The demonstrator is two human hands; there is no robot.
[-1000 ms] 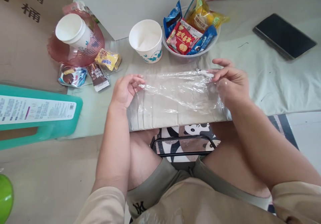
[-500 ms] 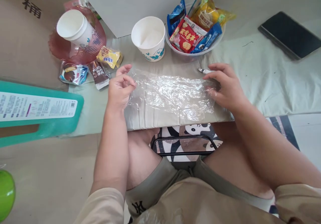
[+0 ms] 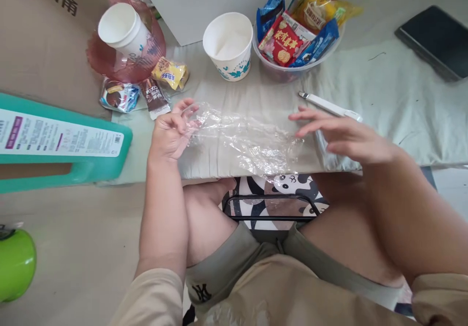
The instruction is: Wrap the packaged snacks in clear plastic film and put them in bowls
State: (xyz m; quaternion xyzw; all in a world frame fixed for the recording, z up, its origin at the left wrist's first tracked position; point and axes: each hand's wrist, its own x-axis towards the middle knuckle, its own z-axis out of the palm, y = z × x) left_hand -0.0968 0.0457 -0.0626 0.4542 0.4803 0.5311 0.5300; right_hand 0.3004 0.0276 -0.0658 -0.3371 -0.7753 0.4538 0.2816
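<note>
A crinkled sheet of clear plastic film (image 3: 256,143) stretches above the cloth-covered table, its lower edge reaching the table's front edge. My left hand (image 3: 173,131) is closed on the film's left end. Near the film's right end, my right hand (image 3: 340,133) is open, with fingers spread and nothing held in them. Just behind the right hand lies a white utility knife (image 3: 325,104), its far part partly covered by the hand. Under the right palm sits something clear and shiny (image 3: 323,158), mostly hidden; I cannot make out what it is.
Behind the film stand a white paper cup (image 3: 232,67) and a bowl of wrapped snacks (image 3: 276,72). At left are a red bowl (image 3: 98,58) with stacked cups, several snack packets (image 3: 170,72) and a teal container (image 3: 98,167). A black tablet-like device (image 3: 435,41) lies at right.
My right hand has come off the film's right end and moved right, with its fingers opening. More of the knife shows. My left hand still grips the film, which hangs looser. The view has shifted slightly.
</note>
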